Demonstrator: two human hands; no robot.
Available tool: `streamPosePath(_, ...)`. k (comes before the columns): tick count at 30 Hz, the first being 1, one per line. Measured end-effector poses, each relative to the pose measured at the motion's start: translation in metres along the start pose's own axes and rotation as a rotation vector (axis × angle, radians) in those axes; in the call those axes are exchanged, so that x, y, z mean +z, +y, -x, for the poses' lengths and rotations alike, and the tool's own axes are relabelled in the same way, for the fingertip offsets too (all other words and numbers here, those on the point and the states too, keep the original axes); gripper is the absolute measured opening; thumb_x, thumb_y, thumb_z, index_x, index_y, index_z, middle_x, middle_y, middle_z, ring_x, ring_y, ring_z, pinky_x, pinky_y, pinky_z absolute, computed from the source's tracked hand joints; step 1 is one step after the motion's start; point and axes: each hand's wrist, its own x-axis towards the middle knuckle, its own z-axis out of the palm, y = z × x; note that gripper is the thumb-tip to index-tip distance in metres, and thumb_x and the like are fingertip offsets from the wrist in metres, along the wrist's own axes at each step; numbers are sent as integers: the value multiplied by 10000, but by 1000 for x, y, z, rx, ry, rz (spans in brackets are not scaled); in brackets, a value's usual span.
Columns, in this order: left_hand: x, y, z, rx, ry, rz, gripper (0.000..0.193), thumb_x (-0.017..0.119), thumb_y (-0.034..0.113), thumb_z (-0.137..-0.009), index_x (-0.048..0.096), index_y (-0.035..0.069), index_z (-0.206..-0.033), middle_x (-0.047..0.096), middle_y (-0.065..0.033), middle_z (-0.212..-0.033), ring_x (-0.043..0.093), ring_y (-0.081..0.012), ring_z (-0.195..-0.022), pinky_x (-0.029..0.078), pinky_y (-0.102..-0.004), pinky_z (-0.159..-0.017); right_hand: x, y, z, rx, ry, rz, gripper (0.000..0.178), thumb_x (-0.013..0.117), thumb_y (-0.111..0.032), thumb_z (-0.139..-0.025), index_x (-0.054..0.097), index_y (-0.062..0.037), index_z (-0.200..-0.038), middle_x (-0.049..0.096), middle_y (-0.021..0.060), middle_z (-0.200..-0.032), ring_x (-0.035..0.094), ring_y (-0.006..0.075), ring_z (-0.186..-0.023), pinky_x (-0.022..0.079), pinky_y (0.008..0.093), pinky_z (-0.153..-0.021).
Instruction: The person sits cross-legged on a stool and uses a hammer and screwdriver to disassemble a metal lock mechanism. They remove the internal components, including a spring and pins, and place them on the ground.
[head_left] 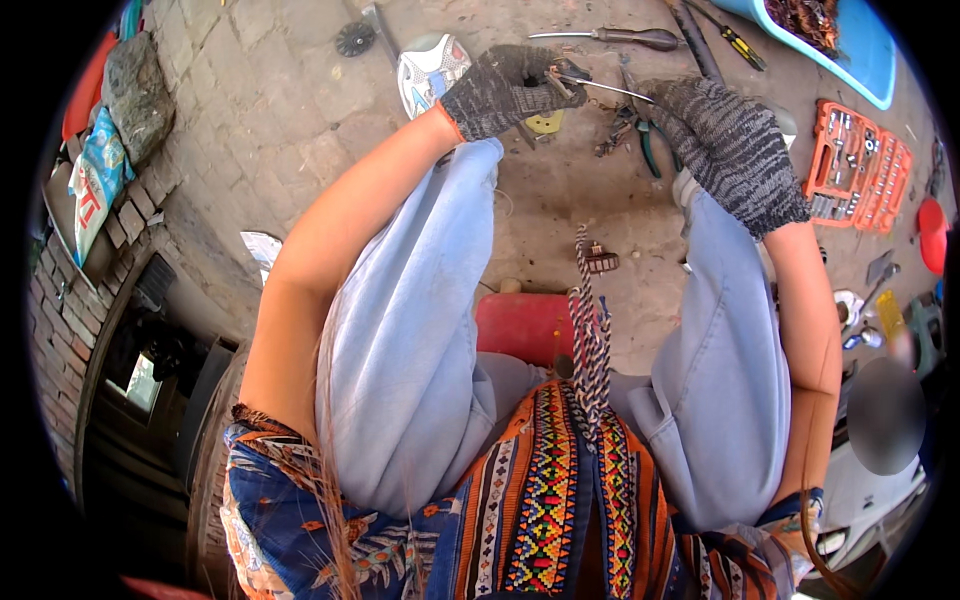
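My left hand (498, 92), in a grey knitted glove, pinches a small brownish metal part (566, 88). My right hand (732, 145), gloved the same way, is closed around a tool with a thin metal shaft (618, 91); its handle is hidden in the fist. The shaft's far end reaches the small part, though exact contact is too small to tell. On the ground between my hands lie pliers with green handles (648, 148) and a yellow piece (546, 122). Beyond them rests a dark-handled screwdriver (640, 38).
An orange socket-set case (858, 165) lies open at the right, below a blue basin (880, 75). A dark toothed wheel (355, 39) sits at the far left. Between my legs are a red seat (525, 325) and a small brown block (599, 260).
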Motion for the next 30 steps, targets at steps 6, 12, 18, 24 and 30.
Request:
streamPosePath(6, 1, -7, -1, -61, 35, -46, 294, 632, 135, -851, 585, 21, -1118, 637, -50, -1006, 578, -111, -915, 472, -276, -845, -14, -12, -2, -21, -33, 224, 350, 495, -153, -827, 539, -126, -1173, 611, 100, -969, 622, 258, -841, 501, 371, -677)
streamPosePath(12, 0, -2, 0, -251, 0, -259, 311, 658, 169, -832, 602, 18, -1097, 654, -45, -964, 585, -93, -894, 473, -268, -834, -7, -15, -10, -118, 24, 394, 368, 536, -150, -787, 572, -146, -1153, 597, 71, -1001, 603, 238, -869, 489, 366, -678)
streamPosePath(18, 1, 6, 8, -355, -134, 116, 277, 673, 253, -813, 664, 60, -1012, 670, -23, -882, 594, -81, -789, 482, -257, -737, -7, -13, -17, -221, -83, 434, 399, 538, -140, -780, 562, -156, -1178, 586, 62, -1010, 587, 232, -870, 485, 344, -681)
streamPosePath(24, 2, 26, 10, -426, -259, -3, 289, 682, 237, -809, 659, 46, -1025, 671, -32, -917, 596, -77, -854, 482, -247, -773, 21, 4, -6, -333, 16, 409, 460, 522, -117, -781, 512, -150, -1240, 576, 55, -975, 578, 222, -861, 485, 348, -651)
streamPosePath(30, 0, 8, 16, -436, -254, 36, 288, 684, 229, -807, 659, 50, -1031, 672, -35, -938, 598, -82, -857, 480, -243, -764, 23, -6, -7, -321, 24, 378, 440, 507, -123, -798, 523, -186, -1233, 579, 56, -950, 583, 220, -818, 480, 353, -609)
